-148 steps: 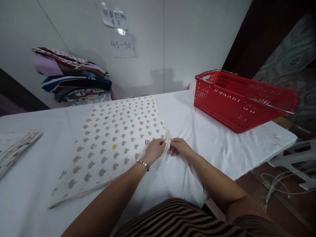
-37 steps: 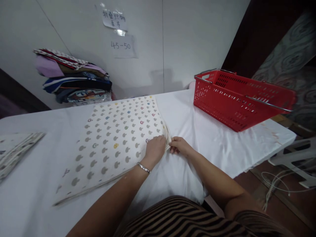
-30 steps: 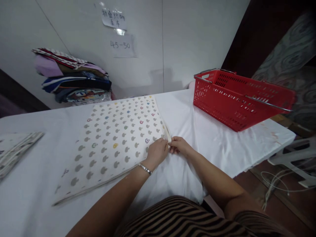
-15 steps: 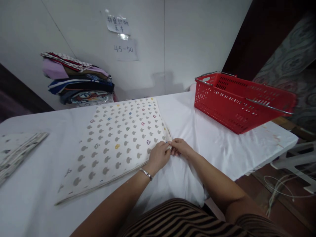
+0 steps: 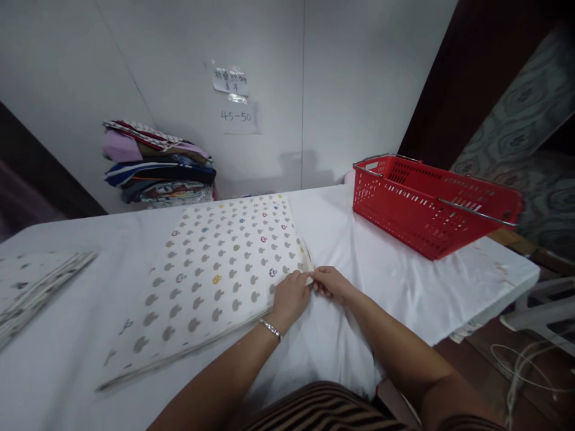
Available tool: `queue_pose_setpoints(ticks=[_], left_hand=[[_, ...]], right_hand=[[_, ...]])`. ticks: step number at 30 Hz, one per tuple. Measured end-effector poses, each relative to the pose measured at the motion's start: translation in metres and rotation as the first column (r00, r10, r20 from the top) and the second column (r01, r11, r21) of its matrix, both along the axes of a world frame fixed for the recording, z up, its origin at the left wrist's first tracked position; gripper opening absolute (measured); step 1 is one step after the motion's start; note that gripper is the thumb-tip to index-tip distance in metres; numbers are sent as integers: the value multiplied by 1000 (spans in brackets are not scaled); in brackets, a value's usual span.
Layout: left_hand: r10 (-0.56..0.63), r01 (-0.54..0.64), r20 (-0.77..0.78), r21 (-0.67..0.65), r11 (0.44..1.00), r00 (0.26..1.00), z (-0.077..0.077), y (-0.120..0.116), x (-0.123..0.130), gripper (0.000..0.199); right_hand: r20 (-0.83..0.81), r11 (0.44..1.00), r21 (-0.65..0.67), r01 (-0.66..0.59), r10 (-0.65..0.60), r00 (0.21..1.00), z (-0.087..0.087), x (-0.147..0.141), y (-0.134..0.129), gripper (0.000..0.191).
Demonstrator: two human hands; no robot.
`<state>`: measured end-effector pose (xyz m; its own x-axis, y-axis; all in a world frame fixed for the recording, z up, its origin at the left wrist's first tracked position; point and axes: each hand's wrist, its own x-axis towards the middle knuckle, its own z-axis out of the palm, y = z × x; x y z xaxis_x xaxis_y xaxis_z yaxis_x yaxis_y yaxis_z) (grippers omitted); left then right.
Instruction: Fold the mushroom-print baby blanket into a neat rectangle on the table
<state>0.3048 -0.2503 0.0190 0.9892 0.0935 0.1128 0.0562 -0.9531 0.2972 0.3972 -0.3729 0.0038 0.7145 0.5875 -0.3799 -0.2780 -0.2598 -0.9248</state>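
A folded white cloth point(image 5: 229, 269) printed with grey mushroom shapes and a few coloured ones lies flat in front of me. Its layered edges show along the near and right sides. My left hand point(image 5: 291, 296), with a silver bracelet on the wrist, is closed on the cloth's near right corner. Right beside it, my right hand point(image 5: 330, 283) pinches the tip of that same corner. The fingertips of both hands nearly meet there, and the exact grip beneath them is hidden.
A white-covered table point(image 5: 386, 287) carries everything. At the back right stands a red shopping basket point(image 5: 404, 212) with metal handles. Another folded printed cloth point(image 5: 40, 281) lies at the left edge. A stack of folded clothes point(image 5: 162, 167) rises at the back left, near paper signs point(image 5: 238, 117) on the wall.
The view has tilted up slightly, so the scene sits lower and the wall things shift right. Both hands stay at the cloth's corner, with little movement of the cloth.
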Motion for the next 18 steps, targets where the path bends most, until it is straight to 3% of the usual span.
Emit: queue_pose_setpoints(ticks=[4, 9, 13, 18], left_hand=[[17, -17, 14, -4, 1000, 1000, 3, 5, -2, 22], [4, -5, 35, 28, 1000, 999, 4, 4, -2, 19], [-21, 21, 4, 47, 999, 1000, 5, 4, -1, 22], [-35, 37, -24, 73, 997, 999, 4, 3, -1, 21]], right_hand=[[77, 996, -78, -50, 56, 995, 11, 18, 2, 27], [301, 955, -295, 38, 55, 952, 23, 56, 21, 14], [413, 936, -337, 102, 50, 909, 24, 77, 39, 7], [437, 903, -425, 71, 136, 889, 26, 86, 49, 24]])
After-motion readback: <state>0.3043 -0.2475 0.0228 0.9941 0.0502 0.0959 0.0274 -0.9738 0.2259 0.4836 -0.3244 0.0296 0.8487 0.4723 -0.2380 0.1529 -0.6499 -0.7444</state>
